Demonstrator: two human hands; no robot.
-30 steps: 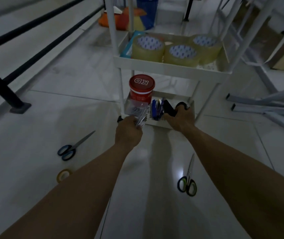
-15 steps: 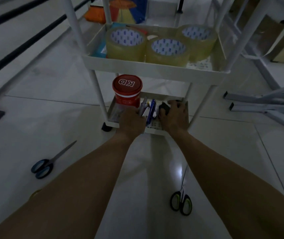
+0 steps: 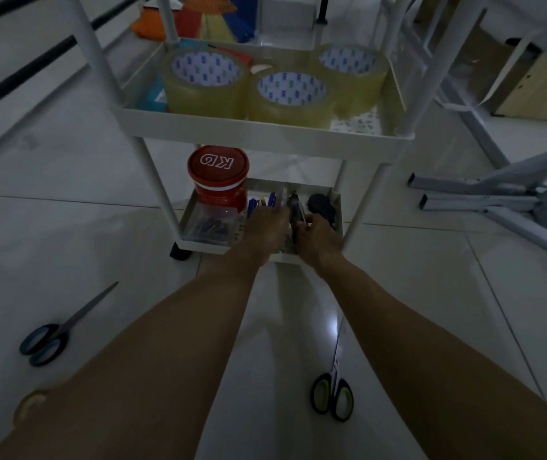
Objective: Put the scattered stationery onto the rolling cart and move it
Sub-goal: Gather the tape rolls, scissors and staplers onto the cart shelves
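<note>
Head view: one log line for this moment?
hands: left, right in cart bottom shelf at pens | floor: blue scissors, green scissors, tape | grip: unclear

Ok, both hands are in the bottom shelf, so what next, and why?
Probably release the pens into the lower tray, then withdraw the right hand toward the green-handled scissors, the nearest item on the floor; the blue-handled scissors also remain.

Glossy tiled floor (image 3: 66, 194), matt white plastic cart (image 3: 265, 131), shiny clear tape rolls (image 3: 292, 97).
</note>
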